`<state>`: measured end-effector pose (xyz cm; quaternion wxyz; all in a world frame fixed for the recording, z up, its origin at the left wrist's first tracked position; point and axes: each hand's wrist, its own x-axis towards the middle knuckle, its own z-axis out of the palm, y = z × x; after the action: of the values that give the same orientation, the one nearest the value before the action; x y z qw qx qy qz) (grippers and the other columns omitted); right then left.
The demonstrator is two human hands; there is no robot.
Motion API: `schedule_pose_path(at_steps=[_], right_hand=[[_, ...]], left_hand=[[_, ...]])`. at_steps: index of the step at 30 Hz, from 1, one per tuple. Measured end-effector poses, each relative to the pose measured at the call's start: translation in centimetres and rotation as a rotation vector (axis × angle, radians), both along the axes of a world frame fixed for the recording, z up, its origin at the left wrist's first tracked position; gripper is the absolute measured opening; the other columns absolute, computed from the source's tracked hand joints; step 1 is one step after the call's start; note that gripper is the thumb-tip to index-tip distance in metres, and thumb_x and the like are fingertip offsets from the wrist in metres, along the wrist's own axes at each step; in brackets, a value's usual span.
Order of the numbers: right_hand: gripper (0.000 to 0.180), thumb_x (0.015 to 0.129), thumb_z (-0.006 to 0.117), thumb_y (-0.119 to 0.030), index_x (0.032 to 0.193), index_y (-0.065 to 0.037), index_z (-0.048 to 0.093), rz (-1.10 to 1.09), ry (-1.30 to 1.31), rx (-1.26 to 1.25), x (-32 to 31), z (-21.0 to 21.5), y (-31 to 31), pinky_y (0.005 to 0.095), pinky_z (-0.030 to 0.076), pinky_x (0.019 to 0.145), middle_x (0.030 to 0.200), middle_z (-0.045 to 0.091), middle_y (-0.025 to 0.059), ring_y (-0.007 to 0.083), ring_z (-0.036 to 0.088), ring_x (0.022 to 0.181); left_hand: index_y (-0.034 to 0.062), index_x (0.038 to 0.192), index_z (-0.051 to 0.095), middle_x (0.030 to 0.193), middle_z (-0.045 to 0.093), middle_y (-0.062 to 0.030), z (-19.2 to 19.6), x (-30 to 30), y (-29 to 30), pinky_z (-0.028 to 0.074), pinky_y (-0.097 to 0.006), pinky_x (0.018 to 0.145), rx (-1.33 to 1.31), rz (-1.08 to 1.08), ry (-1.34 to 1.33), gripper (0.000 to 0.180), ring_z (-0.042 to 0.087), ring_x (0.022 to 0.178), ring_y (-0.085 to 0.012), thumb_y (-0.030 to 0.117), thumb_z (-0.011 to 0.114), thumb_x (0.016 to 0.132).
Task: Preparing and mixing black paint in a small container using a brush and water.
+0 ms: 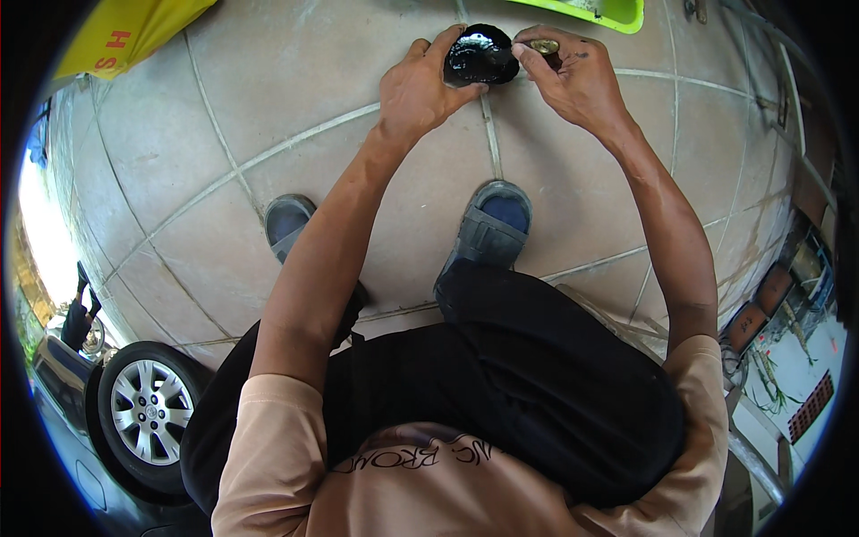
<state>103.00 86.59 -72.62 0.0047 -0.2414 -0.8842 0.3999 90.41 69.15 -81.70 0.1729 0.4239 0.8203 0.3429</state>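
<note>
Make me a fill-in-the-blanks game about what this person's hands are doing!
1. The left hand holds a shiny ____ part.
2. The right hand pinches a small brass-coloured piece beside the ____ part.
3. Both hands are over a ____ floor.
4. The sandals on the feet are ____.

Missing words: black; black; tiled; grey

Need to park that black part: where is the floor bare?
Bare tiles lie left of the left hand, between the yellow sheet and left shoe. Crowded: the black part sits between both hands, right hand below the green tray.
</note>
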Motion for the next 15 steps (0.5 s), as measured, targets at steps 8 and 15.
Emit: schedule_pose_path(at_steps=[8,15], right_hand=[[0.025,0.098,0.071,-0.024,0.112,-0.003,0.073,0.015,0.09,-0.063,-0.6,-1.2,-0.8,0.0269,0.055,0.067,0.084,0.073,0.0063,0.0102,0.064,0.071],[0.024,0.096,0.069,-0.026,0.103,-0.004,0.075,-0.064,0.187,0.082,-0.2,-2.1,0.3,0.0303,0.05,0.058,0.07,0.069,0.0126,0.0174,0.058,0.056]], left_hand=[[0.019,0.141,0.058,0.099,0.067,-0.0126,0.2,-0.1,0.2,0.057,-0.038,0.074,-0.017,-0.006,0.013,0.085,0.071,0.086,-0.0282,0.045,0.091,0.067],[0.0205,0.141,0.057,0.099,0.068,-0.0133,-0.3,-0.2,0.0,0.058,-0.039,0.073,0.004,-0.014,0.019,0.086,0.072,0.086,-0.0311,0.047,0.09,0.067]])
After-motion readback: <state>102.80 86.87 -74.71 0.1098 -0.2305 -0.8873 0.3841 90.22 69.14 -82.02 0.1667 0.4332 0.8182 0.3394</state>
